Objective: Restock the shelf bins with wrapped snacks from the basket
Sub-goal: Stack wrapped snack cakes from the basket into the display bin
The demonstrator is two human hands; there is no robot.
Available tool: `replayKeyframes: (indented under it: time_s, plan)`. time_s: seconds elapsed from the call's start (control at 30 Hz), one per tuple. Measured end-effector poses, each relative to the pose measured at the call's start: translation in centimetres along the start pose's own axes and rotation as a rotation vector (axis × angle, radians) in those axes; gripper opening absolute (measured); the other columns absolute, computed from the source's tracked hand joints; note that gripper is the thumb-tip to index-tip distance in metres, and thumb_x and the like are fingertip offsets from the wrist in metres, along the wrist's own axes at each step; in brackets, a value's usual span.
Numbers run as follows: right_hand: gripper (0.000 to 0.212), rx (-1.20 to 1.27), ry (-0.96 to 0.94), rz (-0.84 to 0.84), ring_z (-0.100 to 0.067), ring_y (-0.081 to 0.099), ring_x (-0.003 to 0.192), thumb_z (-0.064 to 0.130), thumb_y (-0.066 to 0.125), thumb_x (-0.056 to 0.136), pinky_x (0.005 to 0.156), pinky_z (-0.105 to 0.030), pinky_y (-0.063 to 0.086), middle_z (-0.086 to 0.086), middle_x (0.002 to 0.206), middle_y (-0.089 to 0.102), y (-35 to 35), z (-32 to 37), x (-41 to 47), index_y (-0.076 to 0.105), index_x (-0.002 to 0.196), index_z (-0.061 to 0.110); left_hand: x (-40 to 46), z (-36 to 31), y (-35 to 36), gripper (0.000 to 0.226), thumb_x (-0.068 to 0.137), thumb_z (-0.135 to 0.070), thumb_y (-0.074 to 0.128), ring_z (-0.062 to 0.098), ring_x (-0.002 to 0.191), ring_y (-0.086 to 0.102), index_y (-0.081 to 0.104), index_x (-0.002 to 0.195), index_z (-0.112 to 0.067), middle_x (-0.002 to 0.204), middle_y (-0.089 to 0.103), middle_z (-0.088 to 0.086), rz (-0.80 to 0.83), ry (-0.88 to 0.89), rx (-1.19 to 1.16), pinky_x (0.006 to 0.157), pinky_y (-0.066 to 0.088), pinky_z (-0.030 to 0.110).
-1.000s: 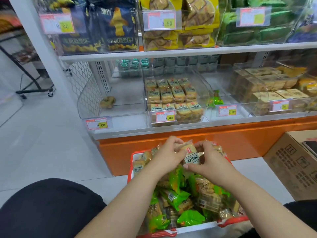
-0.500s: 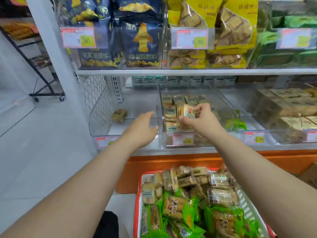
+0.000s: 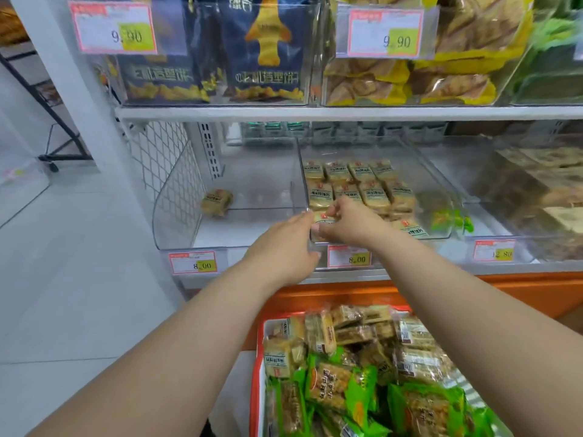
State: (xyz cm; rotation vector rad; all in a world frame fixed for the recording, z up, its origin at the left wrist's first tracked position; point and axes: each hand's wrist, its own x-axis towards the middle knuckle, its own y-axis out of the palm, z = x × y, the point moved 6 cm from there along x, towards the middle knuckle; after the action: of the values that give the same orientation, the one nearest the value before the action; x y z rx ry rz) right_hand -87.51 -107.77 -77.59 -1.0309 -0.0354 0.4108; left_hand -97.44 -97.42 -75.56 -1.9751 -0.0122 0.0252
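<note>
Two bare hands reach into the middle clear plastic shelf bin (image 3: pixel 435 190). The right hand (image 3: pixel 353 220) pinches one tan wrapped snack w/ a red logo (image 3: pixel 321 218) at the bin's front-left corner, fingers curled round it. The left hand (image 3: pixel 284 247) is at the bin's front-left edge, fingers curled toward it; whether they actually grasp the wall can't be told.

Counts: approx. 8 tan wrapped snacks in two back rows inside that bin, plus 1 more near the front right (image 3: pixel 413 228). Lower stack layers are hidden. The left clear bin (image 3: pixel 176 216) holds 1 lone tan snack (image 3: pixel 217 201). One green-wrapped snack (image 3: pixel 448 220) lies right of the middle bin (blurred through plastic). The red-rimmed white basket (image 3: pixel 257 357) at bottom holds a heap of tan and green packs, too jumbled to count, cut off at the frame's lower edge.

Price tags: 5 in view. Two upper ones read 9.90 (image 3: pixel 115 29), two lower read 8.00 (image 3: pixel 194 263), one at right reads approx. 12.80, smeared. Upper shelf has dark blue bags (image 3: pixel 268 48) and yellow bags (image 3: pixel 441 77); their print is Chinese, not legible. Right-hand bins are too blurred to make out.
</note>
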Motion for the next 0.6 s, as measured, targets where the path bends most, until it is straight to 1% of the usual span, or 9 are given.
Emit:
replayKeyframes:
  time_s: [0.07, 0.13, 0.2, 0.27, 0.33, 0.4, 0.47, 0.53, 0.6]
  plan:
    - [0.04, 0.107, 0.013, 0.007, -0.023, 0.062, 0.098, 0.049, 0.069, 0.083, 0.091, -0.043, 0.052, -0.003, 0.107, 0.064, -0.3, -0.5, 0.0, 0.053, 0.106, 0.021, -0.1, -0.2, 0.0, 0.064, 0.094, -0.03, 0.059, 0.022, 0.138, 0.038, 0.03, 0.149, -0.021, 0.154, 0.036, -0.001, 0.004, -0.01, -0.001, 0.108, 0.036, 0.033]
    - [0.032, 0.191, 0.02, -0.004, -0.023, 0.064, 0.096, 0.041, 0.07, 0.085, 0.091, -0.045, 0.053, -0.005, 0.102, 0.066, -0.8, -1.0, -0.4, 0.055, 0.101, 0.018, -0.3, -0.4, 0.0, 0.066, 0.094, -0.031, 0.059, 0.022, 0.137, 0.038, 0.028, 0.15, -0.021, 0.154, 0.036, 0.0, 0.009, -0.014, -0.001, 0.107, 0.036, 0.033]
    - [0.028, 0.223, 0.01, -0.04, -0.022, 0.063, 0.093, 0.034, 0.069, 0.088, 0.087, -0.041, 0.053, -0.007, 0.101, 0.066, -1.3, -1.5, -1.0, 0.059, 0.104, 0.012, -0.6, -0.7, -0.1, 0.067, 0.094, -0.032, 0.059, 0.021, 0.137, 0.039, 0.025, 0.152, -0.022, 0.155, 0.035, 0.0, 0.011, -0.015, -0.009, 0.106, 0.036, 0.032]
    - [0.022, 0.203, -0.021, -0.088, -0.018, 0.059, 0.09, 0.031, 0.066, 0.09, 0.078, -0.033, 0.049, -0.003, 0.101, 0.065, -1.7, -1.8, -1.9, 0.059, 0.102, 0.013, -1.1, -0.9, -0.2, 0.067, 0.094, -0.033, 0.059, 0.022, 0.135, 0.041, 0.026, 0.151, -0.023, 0.153, 0.037, 0.001, 0.006, -0.014, -0.017, 0.105, 0.036, 0.032]
    - [0.016, 0.206, -0.054, -0.15, -0.015, 0.056, 0.092, 0.029, 0.063, 0.093, 0.077, -0.028, 0.043, 0.004, 0.1, 0.061, -2.3, -2.4, -3.1, 0.057, 0.104, 0.018, -1.6, -1.1, -0.1, 0.066, 0.094, -0.035, 0.059, 0.023, 0.135, 0.041, 0.027, 0.15, -0.024, 0.151, 0.039, 0.001, -0.013, -0.018, -0.013, 0.104, 0.037, 0.033]
    - [0.018, 0.267, -0.085, -0.265, -0.013, 0.057, 0.095, 0.028, 0.062, 0.093, 0.079, -0.027, 0.043, 0.006, 0.103, 0.062, -2.9, -3.6, -4.7, 0.06, 0.108, 0.018, -2.3, -1.2, 0.0, 0.065, 0.095, -0.036, 0.059, 0.024, 0.136, 0.037, 0.027, 0.15, -0.023, 0.152, 0.036, 0.0, -0.049, -0.03, -0.003, 0.106, 0.035, 0.036]
    - [0.011, 0.33, -0.117, -0.351, -0.01, 0.058, 0.088, 0.026, 0.061, 0.093, 0.073, -0.025, 0.043, 0.011, 0.096, 0.062, -3.1, -4.9, -7.0, 0.062, 0.103, 0.021, -3.2, -1.7, 0.3, 0.066, 0.095, -0.035, 0.057, 0.024, 0.138, 0.033, 0.025, 0.151, -0.021, 0.154, 0.032, 0.0, -0.102, -0.032, 0.006, 0.108, 0.033, 0.038]
    - [0.004, 0.381, -0.123, -0.335, -0.007, 0.057, 0.08, 0.023, 0.062, 0.092, 0.069, -0.02, 0.044, 0.013, 0.087, 0.061, -2.2, -6.6, -9.3, 0.061, 0.096, 0.023, -4.3, -2.6, 1.1, 0.064, 0.096, -0.034, 0.057, 0.023, 0.139, 0.031, 0.026, 0.15, -0.02, 0.155, 0.03, 0.0, -0.146, -0.011, 0.017, 0.109, 0.032, 0.039]
    - [0.004, 0.367, -0.102, -0.272, -0.009, 0.058, 0.079, 0.021, 0.064, 0.091, 0.069, -0.021, 0.045, 0.01, 0.084, 0.062, -0.6, -8.5, -11.4, 0.061, 0.093, 0.023, -5.5, -3.8, 2.7, 0.06, 0.096, -0.033, 0.056, 0.023, 0.139, 0.031, 0.03, 0.148, -0.02, 0.154, 0.033, 0.0, -0.153, 0.029, 0.026, 0.11, 0.031, 0.039]
